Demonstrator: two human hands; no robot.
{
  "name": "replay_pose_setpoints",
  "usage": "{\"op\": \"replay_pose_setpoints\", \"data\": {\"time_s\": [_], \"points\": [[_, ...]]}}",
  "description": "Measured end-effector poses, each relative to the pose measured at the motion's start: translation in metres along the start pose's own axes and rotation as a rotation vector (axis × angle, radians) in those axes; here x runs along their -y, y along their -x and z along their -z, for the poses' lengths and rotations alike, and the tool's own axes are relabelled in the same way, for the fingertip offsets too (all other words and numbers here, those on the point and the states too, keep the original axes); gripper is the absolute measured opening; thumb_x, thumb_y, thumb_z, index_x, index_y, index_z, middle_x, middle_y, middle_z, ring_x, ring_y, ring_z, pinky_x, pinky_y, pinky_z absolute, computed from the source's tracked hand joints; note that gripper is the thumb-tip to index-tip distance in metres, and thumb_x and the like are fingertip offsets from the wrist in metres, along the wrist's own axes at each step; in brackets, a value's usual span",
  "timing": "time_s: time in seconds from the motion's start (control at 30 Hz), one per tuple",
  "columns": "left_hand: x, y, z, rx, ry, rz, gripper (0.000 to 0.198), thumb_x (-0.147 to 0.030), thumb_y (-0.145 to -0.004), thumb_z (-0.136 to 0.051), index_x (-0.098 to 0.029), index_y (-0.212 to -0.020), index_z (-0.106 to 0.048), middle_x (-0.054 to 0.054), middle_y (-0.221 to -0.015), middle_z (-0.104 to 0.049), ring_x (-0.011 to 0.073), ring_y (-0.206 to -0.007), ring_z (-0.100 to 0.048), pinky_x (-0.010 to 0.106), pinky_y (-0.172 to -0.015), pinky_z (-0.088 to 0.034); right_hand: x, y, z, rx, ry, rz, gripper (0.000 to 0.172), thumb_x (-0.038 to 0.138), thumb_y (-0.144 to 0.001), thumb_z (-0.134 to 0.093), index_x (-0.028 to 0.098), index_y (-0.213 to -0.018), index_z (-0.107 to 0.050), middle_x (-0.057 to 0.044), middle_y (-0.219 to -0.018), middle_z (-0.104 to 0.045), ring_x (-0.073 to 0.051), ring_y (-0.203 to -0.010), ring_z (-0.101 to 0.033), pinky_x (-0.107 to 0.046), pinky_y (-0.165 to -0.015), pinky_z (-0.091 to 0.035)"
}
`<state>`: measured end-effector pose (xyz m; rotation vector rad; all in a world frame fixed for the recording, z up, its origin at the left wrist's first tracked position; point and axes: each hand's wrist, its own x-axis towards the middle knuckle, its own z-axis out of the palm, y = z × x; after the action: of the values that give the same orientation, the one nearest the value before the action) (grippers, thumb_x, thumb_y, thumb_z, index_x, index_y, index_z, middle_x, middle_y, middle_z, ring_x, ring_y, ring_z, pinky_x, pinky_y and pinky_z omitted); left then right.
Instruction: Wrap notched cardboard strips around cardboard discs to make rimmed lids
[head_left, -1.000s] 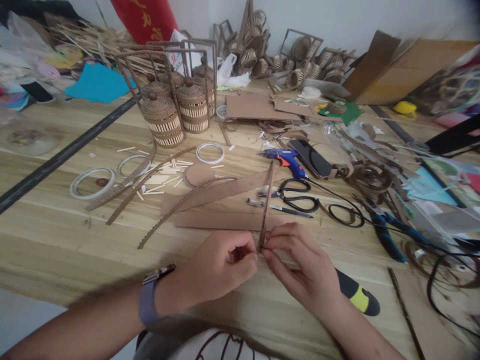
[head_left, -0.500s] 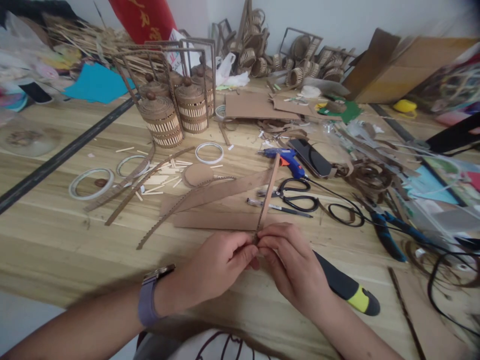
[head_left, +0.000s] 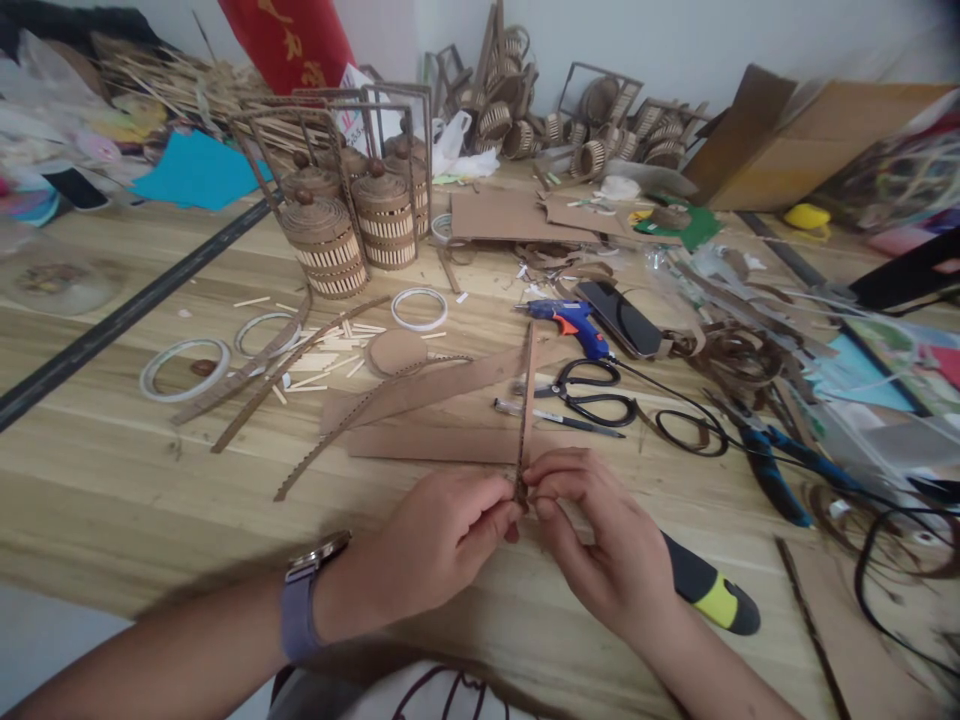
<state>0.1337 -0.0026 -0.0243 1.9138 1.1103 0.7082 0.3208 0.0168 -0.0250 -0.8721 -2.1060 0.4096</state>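
Observation:
Both my hands meet low in the middle of the wooden table (head_left: 112,480). My left hand (head_left: 435,545), with a purple-strapped watch on the wrist, pinches the near end of a narrow corrugated cardboard strip (head_left: 524,400). My right hand (head_left: 600,540) pinches the same end from the right side. The strip stands on edge and reaches away from me toward a blue glue gun (head_left: 566,318). Flat cardboard strips (head_left: 435,440) lie just beyond my fingers.
Black scissors (head_left: 592,392) and a pen (head_left: 559,418) lie right of the strip. A black and yellow handled tool (head_left: 709,598) sits under my right wrist. Woven cardboard jars (head_left: 330,240), tape rings (head_left: 184,362), cables and cardboard scraps crowd the back and right.
The far end of the strip swung from leaning right back to nearly straight ahead. Both hands kept their pinch and shifted only slightly.

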Motion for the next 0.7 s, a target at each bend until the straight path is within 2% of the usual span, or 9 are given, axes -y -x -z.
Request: {"op": "replay_pose_setpoints", "data": {"time_s": [0.2,0.37,0.47,0.53,0.63,0.7], "points": [[0.0007,-0.0008,0.0038,-0.005,-0.105,-0.137,0.03,-0.024,-0.102,-0.041,-0.018,-0.076,-0.053,0.001,-0.075,-0.058,0.0151,-0.072,-0.052,0.025,-0.067,-0.038,0.0014,-0.0013,0.0018,-0.029,-0.021,0.019,0.016,0.008,-0.088,-0.051,0.023,-0.088,-0.054,-0.002,-0.081,-0.067,-0.017,-0.079,-0.065,-0.03,-0.069,-0.054],[0.0014,-0.0022,0.0064,0.039,-0.132,-0.192,0.029,-0.022,-0.103,-0.04,-0.018,-0.08,-0.056,0.002,-0.077,-0.06,0.0166,-0.078,-0.053,0.026,-0.072,-0.04,0.0,-0.0011,0.0039,-0.04,-0.097,-0.025,0.016,0.008,-0.089,-0.05,0.024,-0.088,-0.052,-0.002,-0.081,-0.066,-0.017,-0.079,-0.065,-0.031,-0.071,-0.054],[0.0015,-0.0021,0.0062,0.05,-0.134,-0.144,0.028,-0.022,-0.102,-0.039,-0.017,-0.081,-0.057,0.003,-0.08,-0.06,0.017,-0.079,-0.053,0.027,-0.073,-0.042,0.0006,-0.0021,0.005,-0.015,-0.083,-0.007,0.016,0.008,-0.088,-0.05,0.024,-0.088,-0.053,-0.003,-0.082,-0.068,-0.018,-0.082,-0.067,-0.032,-0.071,-0.055],[0.0024,-0.0022,0.0049,0.05,-0.08,-0.068,0.024,-0.028,-0.1,-0.043,-0.017,-0.085,-0.058,0.004,-0.083,-0.06,0.0173,-0.079,-0.054,0.028,-0.072,-0.043,0.0015,-0.0024,0.0044,-0.011,-0.024,0.039,0.016,0.008,-0.087,-0.052,0.024,-0.089,-0.055,-0.004,-0.084,-0.069,-0.019,-0.085,-0.068,-0.032,-0.073,-0.055],[0.0053,-0.0032,0.0021,0.045,0.106,0.057,0.029,-0.042,-0.096,-0.051,-0.016,-0.089,-0.061,0.002,-0.082,-0.062,0.0164,-0.075,-0.056,0.026,-0.066,-0.041,0.0022,-0.001,0.0018,-0.023,0.054,0.123,0.016,0.008,-0.087,-0.054,0.023,-0.093,-0.057,-0.006,-0.089,-0.072,-0.02,-0.089,-0.069,-0.035,-0.076,-0.055],[0.007,-0.0042,0.0004,0.047,0.233,0.104,0.033,-0.045,-0.097,-0.05,-0.016,-0.087,-0.061,0.001,-0.079,-0.063,0.015,-0.072,-0.056,0.024,-0.063,-0.039,0.002,0.0012,-0.0001,-0.028,0.098,0.162,0.016,0.008,-0.088,-0.054,0.022,-0.095,-0.057,-0.008,-0.094,-0.074,-0.021,-0.093,-0.07,-0.038,-0.082,-0.053]]}}
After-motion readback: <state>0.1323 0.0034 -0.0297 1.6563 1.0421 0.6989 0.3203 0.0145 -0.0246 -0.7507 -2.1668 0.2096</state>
